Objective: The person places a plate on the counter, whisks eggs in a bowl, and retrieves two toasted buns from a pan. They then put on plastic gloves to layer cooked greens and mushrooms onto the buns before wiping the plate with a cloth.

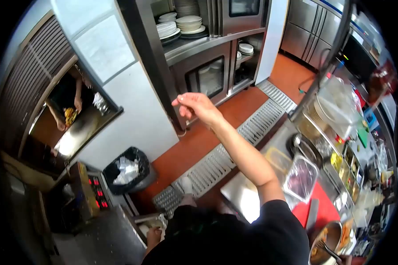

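Observation:
My right hand (197, 107) reaches out in mid-air over the orange floor, in front of the steel cabinet (203, 73). Its fingers are loosely bent and apart, with nothing visible in them. Low at my left side, my left hand (154, 236) is closed beside an opening with a white container (148, 227) and some clear plastic. What the left fingers hold, if anything, is hidden.
A lined bin (150, 176) stands by the wall, near an appliance with red displays (98, 192). Metal floor grating (208, 170) crosses the floor. At right are a red cutting board (325, 205), a knife (312, 212) and a food pan (334, 234). Another person's hands (77, 105) show through the hatch.

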Available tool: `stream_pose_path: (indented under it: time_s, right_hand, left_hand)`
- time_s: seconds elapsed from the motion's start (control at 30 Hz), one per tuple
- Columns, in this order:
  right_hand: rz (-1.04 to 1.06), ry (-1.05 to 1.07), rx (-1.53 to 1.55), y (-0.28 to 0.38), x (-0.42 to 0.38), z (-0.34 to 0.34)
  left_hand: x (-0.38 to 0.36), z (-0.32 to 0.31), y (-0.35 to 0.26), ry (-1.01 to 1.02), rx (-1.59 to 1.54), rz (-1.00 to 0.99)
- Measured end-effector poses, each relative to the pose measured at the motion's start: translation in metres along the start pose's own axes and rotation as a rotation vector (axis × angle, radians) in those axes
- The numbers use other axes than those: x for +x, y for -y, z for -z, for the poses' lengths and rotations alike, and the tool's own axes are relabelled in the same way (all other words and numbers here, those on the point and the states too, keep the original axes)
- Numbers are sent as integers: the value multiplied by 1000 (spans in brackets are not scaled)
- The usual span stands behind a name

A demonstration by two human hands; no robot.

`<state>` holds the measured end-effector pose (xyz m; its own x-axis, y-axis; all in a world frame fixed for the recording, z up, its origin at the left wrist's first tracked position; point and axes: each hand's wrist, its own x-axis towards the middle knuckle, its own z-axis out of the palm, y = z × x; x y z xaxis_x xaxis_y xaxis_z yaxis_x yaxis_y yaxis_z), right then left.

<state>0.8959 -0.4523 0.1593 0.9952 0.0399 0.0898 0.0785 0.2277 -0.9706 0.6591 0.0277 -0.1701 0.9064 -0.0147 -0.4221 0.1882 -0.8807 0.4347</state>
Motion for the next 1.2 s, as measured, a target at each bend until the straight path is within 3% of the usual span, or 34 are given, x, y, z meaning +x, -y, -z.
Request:
stream_pose_path:
  time_s: [0.1,0.17,0.2,0.23,0.27,0.33,0.37,0.4,0.47,0.57,0.6,0.7,0.77,0.83,0.9,0.93,0.97,1.03,1.1,1.2]
  right_hand:
    - [68,-73,-126,-9,93,74]
    - [73,-204,-151,-39,138,141]
    - [50,-267,-162,-52,149,177]
    - [-64,-382,-178,-58,149,208]
    - [-27,-466,-145,-74,148,243]
    - [-87,-588,-145,-84,128,313]
    - [-143,-738,-149,-64,110,321]
    - [-164,-858,-141,-64,94,351]
    - [-182,-952,-151,-47,61,408]
    - [-190,-1113,-293,10,47,459]
    - [-151,-1127,-333,19,53,483]
    - [-28,-1104,-426,37,98,573]
    - [-57,-995,-302,82,158,545]
    - [-46,-867,-301,89,219,573]
    - [-24,-766,-311,104,278,591]
    - [88,-755,-299,107,306,609]
    - [202,-748,-286,109,331,629]
    - [288,-822,-329,135,365,655]
    - [493,-921,-383,159,397,694]
    - [546,-991,-408,195,418,775]
  left_hand:
    - [117,51,-57,-86,-11,-255]
    - [200,99,-144,-144,134,-330]
    - [235,118,-204,-203,-128,-573]
    - [266,145,-281,-195,7,-635]
    - [293,165,-351,-257,138,-722]
    - [355,188,-491,-314,-47,-1196]
    - [360,199,-569,-292,-78,-1179]
    - [385,197,-627,-372,-131,-1308]
    - [418,193,-742,-452,-316,-1301]
    - [463,180,-875,-886,-512,-1240]
    - [478,175,-905,-935,-558,-1207]
    - [519,163,-973,-1061,-523,-1069]
    - [535,158,-1002,-1071,-523,-1033]
    - [547,150,-1023,-980,-557,-949]
    - [576,135,-1031,-1008,-721,-1050]
    - [572,137,-1031,-924,-771,-1007]
    - [565,138,-1031,-833,-818,-971]
    - [569,136,-1035,-968,-759,-1041]
    - [590,124,-1036,-1032,-806,-978]
    - [583,132,-1021,-837,-963,-985]
